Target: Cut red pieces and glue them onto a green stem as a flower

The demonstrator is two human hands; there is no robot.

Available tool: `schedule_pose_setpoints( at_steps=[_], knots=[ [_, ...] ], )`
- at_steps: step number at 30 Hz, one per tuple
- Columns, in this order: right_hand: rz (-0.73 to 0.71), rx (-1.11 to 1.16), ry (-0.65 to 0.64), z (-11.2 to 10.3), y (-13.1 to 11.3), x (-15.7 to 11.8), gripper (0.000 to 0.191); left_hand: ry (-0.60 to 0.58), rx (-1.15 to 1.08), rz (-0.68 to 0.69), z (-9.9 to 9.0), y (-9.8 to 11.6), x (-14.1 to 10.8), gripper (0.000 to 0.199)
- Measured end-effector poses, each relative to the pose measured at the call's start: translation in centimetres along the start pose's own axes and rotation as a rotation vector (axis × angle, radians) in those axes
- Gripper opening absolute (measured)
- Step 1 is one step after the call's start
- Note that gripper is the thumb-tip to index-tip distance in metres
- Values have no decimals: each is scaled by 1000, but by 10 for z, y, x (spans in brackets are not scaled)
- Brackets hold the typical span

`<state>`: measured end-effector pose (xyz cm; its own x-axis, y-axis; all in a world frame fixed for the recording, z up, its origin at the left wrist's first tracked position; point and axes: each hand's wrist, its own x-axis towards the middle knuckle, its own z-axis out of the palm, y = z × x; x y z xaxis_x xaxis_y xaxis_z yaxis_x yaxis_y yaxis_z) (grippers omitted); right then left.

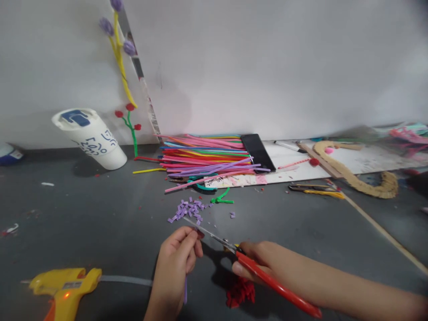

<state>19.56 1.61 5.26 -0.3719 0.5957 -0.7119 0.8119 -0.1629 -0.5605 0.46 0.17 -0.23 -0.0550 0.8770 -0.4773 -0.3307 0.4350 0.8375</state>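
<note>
Scissors [279, 285], 1 pair, clamped in right hand [259, 257]; purple strip [185, 292] pinched in left hand [177, 256], near purple bits [190, 210] on desk [100, 227]. Risk: nicked fingertip, from blades [214, 236] closing too near the pinch.

Wall: a pale grey-white wall [274, 67] stands behind the work surface, plain, with faint marks and uneven shading.
Wall strip: a narrow, slanting strip [147, 100] with patchy dark and whitish parts crosses the wall left of centre, reaching down near the tabletop.
Furniture: a dark grey tabletop [100, 232], matte-looking, meets the wall's base and carries small scraps.
Tabletop line: a thin tan line runs diagonally at right.
Light: soft and rather dim, the upper right corner darkest.
</note>
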Motion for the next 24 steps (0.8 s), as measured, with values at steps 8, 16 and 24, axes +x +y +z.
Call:
schedule_pose_setpoints(
  at_steps=[8,16,24],
  knots=[
    [16,40,-33,2,1,2,37,21,53,4,-1,1,1,23],
    [-20,74,-33,4,5,6,38,33,101,11,-2,1,3,23],
    [40,84,-65,2,1,4,36,34,107,-14,-6,-4,6,18]
  ],
)
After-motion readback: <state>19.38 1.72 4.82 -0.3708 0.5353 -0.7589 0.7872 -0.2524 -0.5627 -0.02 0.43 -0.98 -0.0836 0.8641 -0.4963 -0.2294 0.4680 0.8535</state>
